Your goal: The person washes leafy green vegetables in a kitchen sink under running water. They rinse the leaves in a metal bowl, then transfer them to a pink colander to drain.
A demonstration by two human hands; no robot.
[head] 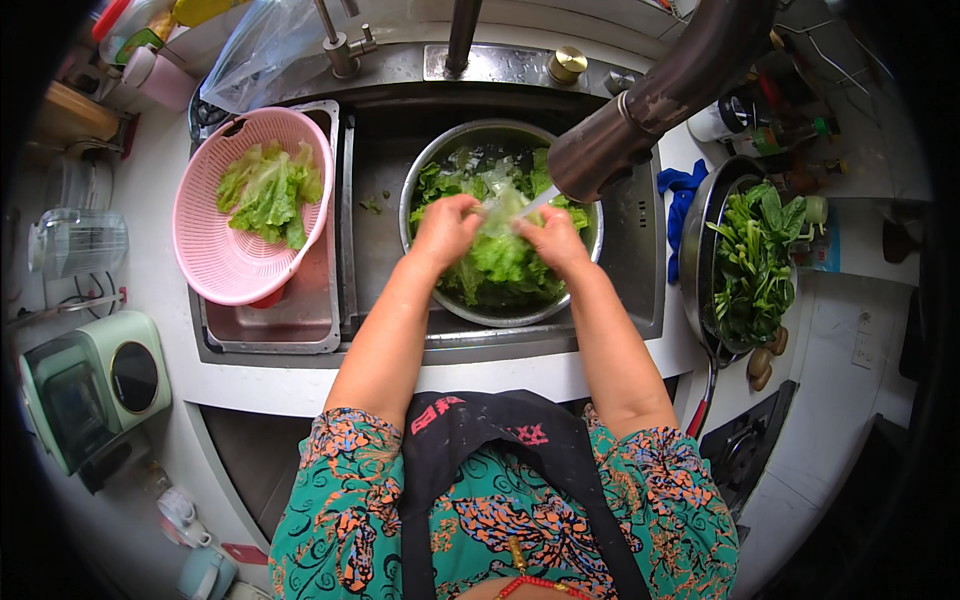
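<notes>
Both hands are over a round metal basin (516,321) standing in the sink. My left hand (448,231) and my right hand (553,238) pinch a lettuce leaf (501,253) from either side, its surface blurred by motion and splashing. A thin stream of water (541,201) falls onto it from the dark faucet head (592,159), which hangs just above my right hand. More green lettuce (480,180) lies in water around the leaf. To the left, a pink plastic colander (201,225) holds several lettuce leaves (271,196).
Under the colander is a rectangular metal tray (324,322) on the sink's left side. Small leaf scraps (370,204) lie on the sink floor. On the right are a blue cloth (681,206) and a long-handled pan (699,300) beside leafy greens (754,262). A green appliance (97,382) stands left.
</notes>
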